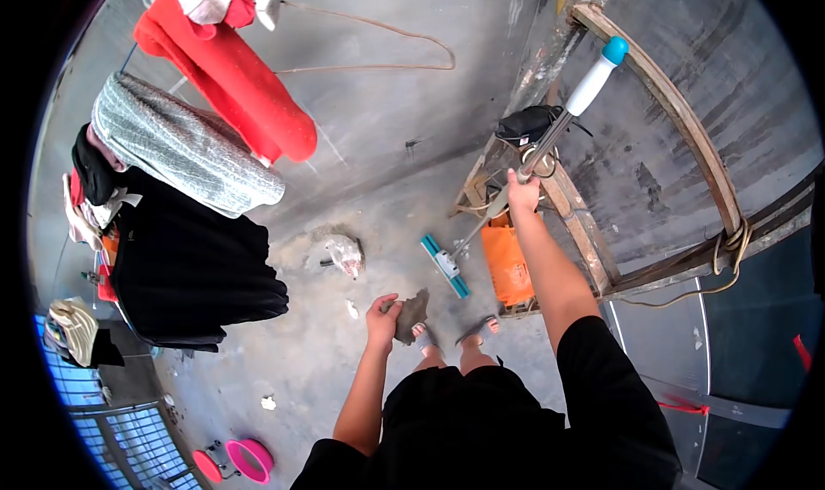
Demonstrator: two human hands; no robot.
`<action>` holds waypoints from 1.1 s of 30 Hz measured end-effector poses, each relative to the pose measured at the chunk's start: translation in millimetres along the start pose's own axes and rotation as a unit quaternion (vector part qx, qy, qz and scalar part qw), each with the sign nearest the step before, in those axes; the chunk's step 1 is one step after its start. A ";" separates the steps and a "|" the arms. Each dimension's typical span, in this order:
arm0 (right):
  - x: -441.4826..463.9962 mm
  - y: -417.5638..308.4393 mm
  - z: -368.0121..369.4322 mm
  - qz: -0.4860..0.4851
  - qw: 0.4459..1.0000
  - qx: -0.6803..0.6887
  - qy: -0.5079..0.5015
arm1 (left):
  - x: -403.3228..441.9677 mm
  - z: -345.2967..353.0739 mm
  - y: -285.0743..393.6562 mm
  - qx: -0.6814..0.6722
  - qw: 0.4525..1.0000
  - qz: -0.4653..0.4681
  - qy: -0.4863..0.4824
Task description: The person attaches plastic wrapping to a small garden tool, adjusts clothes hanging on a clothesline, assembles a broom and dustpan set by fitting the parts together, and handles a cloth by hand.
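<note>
The floor (296, 361) is bare grey concrete, with a grey wall (387, 116) behind it. Laundry (198, 258) hangs along the left side. A wooden frame (688, 118) stands at the right, with an orange bag (507, 262) by its base. A pink basin (267, 466) sits at the lower left. A plastic bag (345, 255) and a dark patch (414, 308) mark the floor ahead of the feet.

The right arm extends forward. The right hand (523, 194) is closed around the pole of the mop (446, 265), below the white grip. The left arm is bent lower, with the left hand (382, 322) in front of the body. Its fingers are loosely curved, with nothing visible in them; contact with anything cannot be confirmed.

The mop is ahead of the feet, slightly right of the body's midline. Its teal head appears to rest on the floor. The pole slants from the head up and rightward, ending in a teal cap. The head's long axis lies roughly crosswise to the pole.
</note>
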State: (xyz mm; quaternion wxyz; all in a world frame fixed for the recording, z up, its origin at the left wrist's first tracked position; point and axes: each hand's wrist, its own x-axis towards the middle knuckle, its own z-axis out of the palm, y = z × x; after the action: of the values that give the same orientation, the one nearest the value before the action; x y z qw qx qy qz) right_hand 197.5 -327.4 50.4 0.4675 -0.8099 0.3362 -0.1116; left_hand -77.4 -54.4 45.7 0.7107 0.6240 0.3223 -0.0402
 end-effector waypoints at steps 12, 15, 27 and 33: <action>-137.3 46.0 -33.2 -0.128 0.987 0.053 -0.080 | 16.1 -43.4 -2.9 0.038 0.998 0.000 -0.041; -166.3 33.5 -91.4 -0.135 0.988 -0.003 -0.071 | 24.5 -24.9 3.9 0.076 0.992 0.022 -0.095; -198.5 48.7 -279.2 -0.136 0.988 0.026 -0.066 | -10.5 62.1 33.7 0.162 0.939 0.121 -0.278; -212.2 84.3 -392.7 -0.038 0.996 0.038 0.072 | -40.1 115.1 21.7 0.216 0.873 0.189 -0.394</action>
State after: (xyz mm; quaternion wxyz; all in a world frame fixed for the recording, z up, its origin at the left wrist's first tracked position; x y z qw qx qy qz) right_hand -193.0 -486.0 219.8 0.4680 -0.7936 0.3336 -0.1999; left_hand -52.0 -168.6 86.4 0.6201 0.7435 -0.1259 -0.2163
